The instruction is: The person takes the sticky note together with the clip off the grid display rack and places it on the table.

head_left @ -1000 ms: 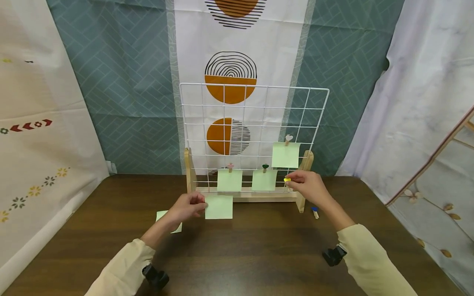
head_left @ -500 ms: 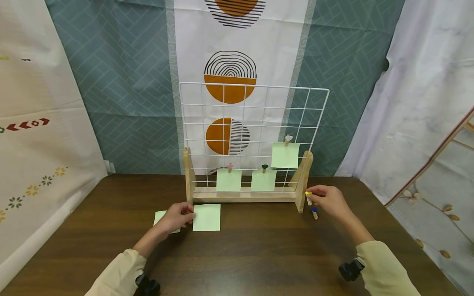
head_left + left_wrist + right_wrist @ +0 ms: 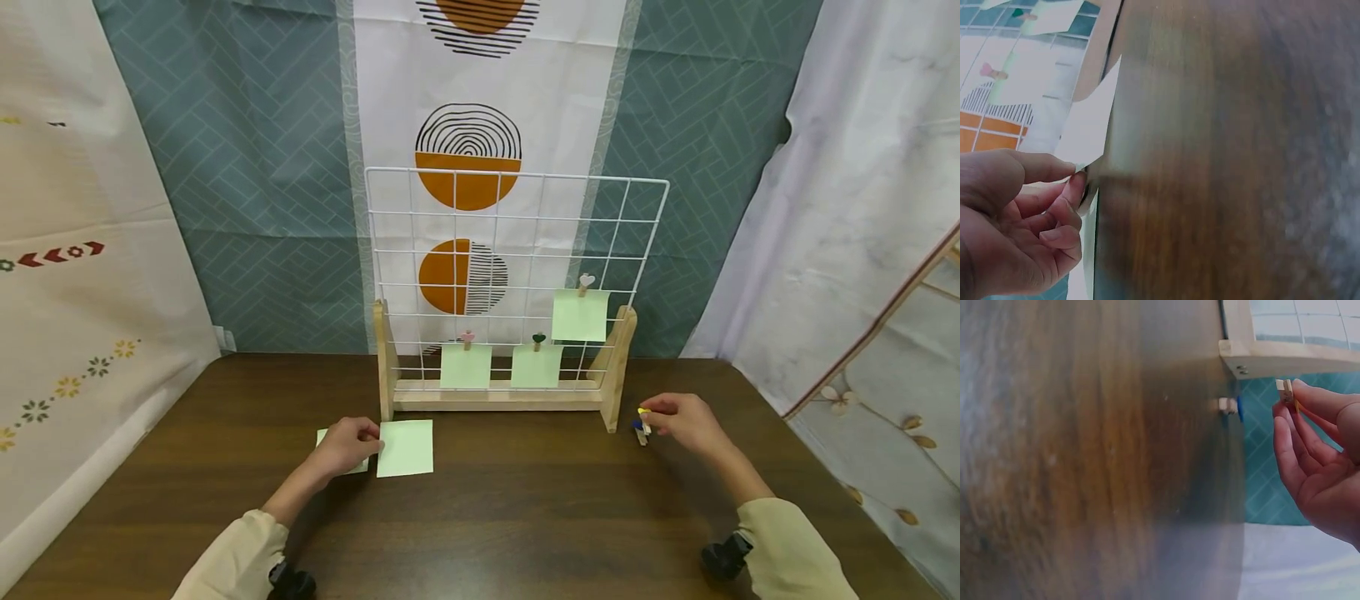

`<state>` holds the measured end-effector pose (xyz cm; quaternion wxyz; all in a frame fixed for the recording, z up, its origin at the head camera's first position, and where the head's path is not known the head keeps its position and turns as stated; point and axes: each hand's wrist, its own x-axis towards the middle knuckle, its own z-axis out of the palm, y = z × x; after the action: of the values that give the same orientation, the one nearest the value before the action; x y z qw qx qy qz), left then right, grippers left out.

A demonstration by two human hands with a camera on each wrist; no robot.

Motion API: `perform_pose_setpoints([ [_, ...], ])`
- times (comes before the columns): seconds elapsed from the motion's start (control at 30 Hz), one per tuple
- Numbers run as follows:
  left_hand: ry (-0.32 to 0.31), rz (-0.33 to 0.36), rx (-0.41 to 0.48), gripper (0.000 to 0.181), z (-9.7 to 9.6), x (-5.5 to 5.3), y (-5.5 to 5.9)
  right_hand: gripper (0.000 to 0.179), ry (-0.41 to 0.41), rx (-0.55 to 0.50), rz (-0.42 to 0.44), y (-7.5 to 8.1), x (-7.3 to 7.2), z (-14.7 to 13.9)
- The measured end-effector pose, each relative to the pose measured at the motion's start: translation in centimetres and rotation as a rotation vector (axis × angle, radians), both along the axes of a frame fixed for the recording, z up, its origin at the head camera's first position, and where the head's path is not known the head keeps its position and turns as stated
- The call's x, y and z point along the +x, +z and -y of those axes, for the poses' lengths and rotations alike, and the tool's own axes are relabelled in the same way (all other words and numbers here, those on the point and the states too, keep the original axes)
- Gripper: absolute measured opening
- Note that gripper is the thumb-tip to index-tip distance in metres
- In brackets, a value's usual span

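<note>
My left hand [image 3: 342,450] pinches a pale green paper note [image 3: 407,448] by its left edge, between thumb and forefinger. Partly covered by that hand, another green note [image 3: 360,467] lies on the table. At the right, my right hand [image 3: 686,423] pinches a small wooden clothespin [image 3: 1284,391] with a yellow top. A blue-topped clothespin [image 3: 641,435] lies on the table just under it. Behind them stands a white wire grid [image 3: 517,196] in a wooden stand [image 3: 495,400]. Three green notes hang there, under a pink-topped, a dark green-topped and a white-topped clothespin.
The brown wooden table [image 3: 510,517] stretches in front of the stand. The stand's right foot [image 3: 617,375] is close to the right hand. A patterned curtain [image 3: 262,183] hangs behind, with light cloths at both sides.
My left hand has drawn the note left and toward me, away from the stand. My right hand has carried the yellow-topped clothespin from the grid rightward and down, near the blue-topped one.
</note>
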<state>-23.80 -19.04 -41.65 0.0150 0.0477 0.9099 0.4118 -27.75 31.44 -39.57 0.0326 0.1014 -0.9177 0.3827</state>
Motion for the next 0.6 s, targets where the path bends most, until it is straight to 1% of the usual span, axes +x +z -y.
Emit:
perform_pose_setpoints([
  [0.07, -0.027, -0.015, -0.006, 0.016, 0.3, -0.2, -0.3, 0.024, 0.003, -0.009, 0.014, -0.2, 0.0, -0.3],
  [0.1, -0.046, -0.04, -0.017, 0.016, 0.5, -0.4, -0.5, 0.024, 0.002, -0.013, 0.021, -0.3, 0.0, -0.5],
  [0.2, -0.054, -0.058, -0.04, 0.016, 0.8, -0.5, -0.9, 0.025, 0.011, -0.015, 0.039, -0.6, -0.1, -0.9],
  [0.3, -0.028, -0.049, -0.061, 0.015, 0.7, -0.5, -0.6, 0.025, 0.008, -0.016, 0.051, -0.9, -0.1, -1.3],
  [0.33, -0.012, -0.033, -0.063, 0.015, 0.6, -0.4, -0.4, 0.025, 0.006, -0.019, 0.055, -1.0, -0.1, -1.5],
  [0.47, 0.012, -0.029, -0.101, 0.015, 0.4, -0.2, 0.1, 0.025, -0.001, -0.033, 0.072, -1.3, -0.1, -1.9],
  [0.6, 0.021, -0.019, -0.118, 0.016, 0.4, -0.2, 0.0, 0.026, -0.003, -0.03, 0.089, -1.4, -0.2, -2.2],
])
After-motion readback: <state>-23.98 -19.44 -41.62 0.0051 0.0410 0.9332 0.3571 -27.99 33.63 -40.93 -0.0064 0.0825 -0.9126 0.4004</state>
